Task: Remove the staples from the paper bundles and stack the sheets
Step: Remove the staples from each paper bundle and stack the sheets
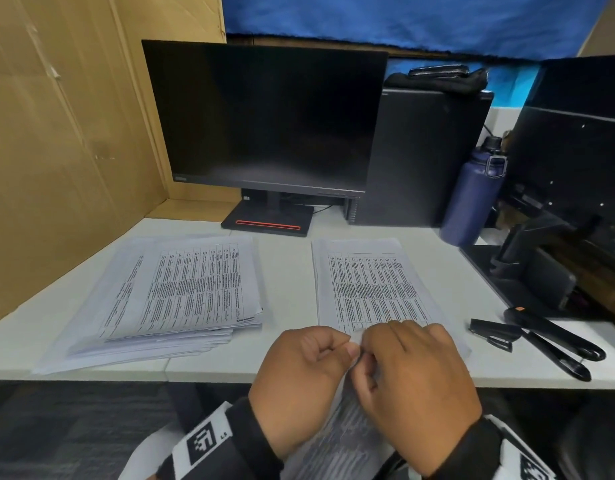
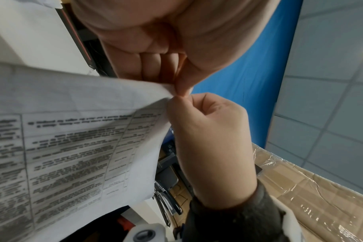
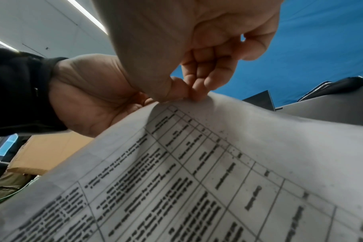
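I hold a stapled paper bundle by its top corner just in front of the desk edge; its printed sheets hang down toward my lap. My left hand pinches the corner between thumb and curled fingers, and my right hand pinches the same corner right beside it. In the left wrist view the two pinches meet on the bundle. The right wrist view shows my right thumb and fingers on the bundle's edge. No staple is visible. A thick, uneven pile of sheets lies left; a neater stack lies centre-right.
A black staple remover and black scissors lie on the white desk to the right. Behind stand a dark monitor, a computer tower and a blue bottle. A cardboard wall closes off the left.
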Action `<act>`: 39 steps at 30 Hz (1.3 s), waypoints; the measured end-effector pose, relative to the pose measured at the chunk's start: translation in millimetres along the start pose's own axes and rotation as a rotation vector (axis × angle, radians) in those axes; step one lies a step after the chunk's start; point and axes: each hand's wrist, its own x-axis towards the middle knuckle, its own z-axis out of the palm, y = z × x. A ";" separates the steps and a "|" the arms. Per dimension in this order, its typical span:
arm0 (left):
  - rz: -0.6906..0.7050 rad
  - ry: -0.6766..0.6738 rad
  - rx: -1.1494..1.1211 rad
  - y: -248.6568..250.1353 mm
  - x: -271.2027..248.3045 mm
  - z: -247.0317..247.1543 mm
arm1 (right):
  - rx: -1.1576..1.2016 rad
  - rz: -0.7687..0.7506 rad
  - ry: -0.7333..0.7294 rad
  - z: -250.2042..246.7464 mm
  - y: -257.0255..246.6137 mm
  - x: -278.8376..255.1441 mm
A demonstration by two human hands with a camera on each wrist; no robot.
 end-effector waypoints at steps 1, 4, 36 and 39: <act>0.003 -0.006 -0.004 0.7 -0.3 -0.2 | 0.017 0.008 0.001 0.4 0.3 0.0; 0.028 -0.004 -0.003 5.4 -0.9 1.1 | 0.122 0.041 0.002 2.9 0.3 -0.6; 0.259 0.558 -0.158 70.9 38.6 -141.0 | 0.428 0.063 -1.104 93.5 27.9 -29.8; 0.303 0.550 -0.239 77.2 35.6 -136.4 | 0.456 0.162 -0.929 43.6 45.7 -3.7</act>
